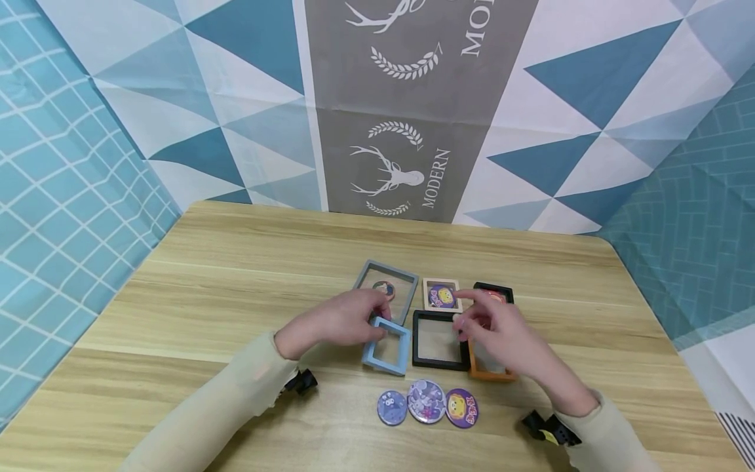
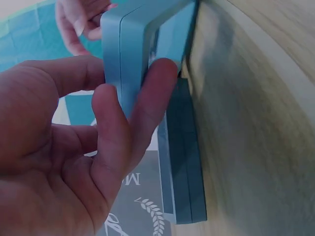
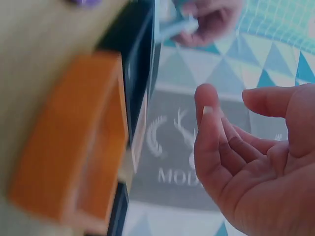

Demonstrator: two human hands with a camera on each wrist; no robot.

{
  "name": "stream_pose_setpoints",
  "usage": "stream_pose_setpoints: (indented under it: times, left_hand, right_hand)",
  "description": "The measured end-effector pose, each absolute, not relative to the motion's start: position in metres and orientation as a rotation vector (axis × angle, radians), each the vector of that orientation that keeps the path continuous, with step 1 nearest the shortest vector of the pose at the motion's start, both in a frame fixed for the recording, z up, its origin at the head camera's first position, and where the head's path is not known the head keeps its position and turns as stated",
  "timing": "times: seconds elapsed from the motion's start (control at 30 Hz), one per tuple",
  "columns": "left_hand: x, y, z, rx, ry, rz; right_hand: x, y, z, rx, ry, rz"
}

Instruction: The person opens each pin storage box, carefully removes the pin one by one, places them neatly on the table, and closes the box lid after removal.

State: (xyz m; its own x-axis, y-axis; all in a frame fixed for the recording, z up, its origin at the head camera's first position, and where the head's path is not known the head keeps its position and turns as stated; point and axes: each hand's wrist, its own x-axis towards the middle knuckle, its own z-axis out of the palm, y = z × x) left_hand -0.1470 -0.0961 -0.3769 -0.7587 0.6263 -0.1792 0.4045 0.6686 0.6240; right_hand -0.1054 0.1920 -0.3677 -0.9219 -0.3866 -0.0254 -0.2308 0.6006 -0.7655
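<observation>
My left hand pinches the left side of a light blue square display frame. In the left wrist view the blue frame stands tilted between thumb and fingers, a darker frame behind it. My right hand hovers above an orange frame and the right edge of a black frame. Nothing lies between its thumb and loosely bent fingers. The black frame's clear window holds no badge. Partly under my left hand lies a larger grey frame with a round badge inside.
Behind the black frame, a beige frame holds a purple badge. Beside it another black frame holds a red badge. Three round badges, blue, lilac and purple, lie in front on the wooden table.
</observation>
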Motion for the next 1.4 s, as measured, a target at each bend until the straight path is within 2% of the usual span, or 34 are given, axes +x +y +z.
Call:
stream_pose_setpoints:
  times: [0.3,0.57,1.13,1.4]
  left_hand:
    - [-0.145,-0.096,-0.381,0.81,2.569,0.68]
    - [-0.139,-0.093,-0.376,0.808,2.595,0.612]
    - [-0.137,-0.092,-0.375,0.795,2.628,0.541]
    - [-0.136,-0.092,-0.374,0.773,2.64,0.533]
  right_hand:
    - [-0.132,0.225,-0.367,-0.461,2.973,-0.818]
    - [-0.146,0.248,-0.383,-0.554,2.916,-0.56]
    - [-0.155,0.26,-0.396,-0.49,2.946,-0.4]
    - [-0.15,0.257,-0.386,-0.521,2.931,-0.723]
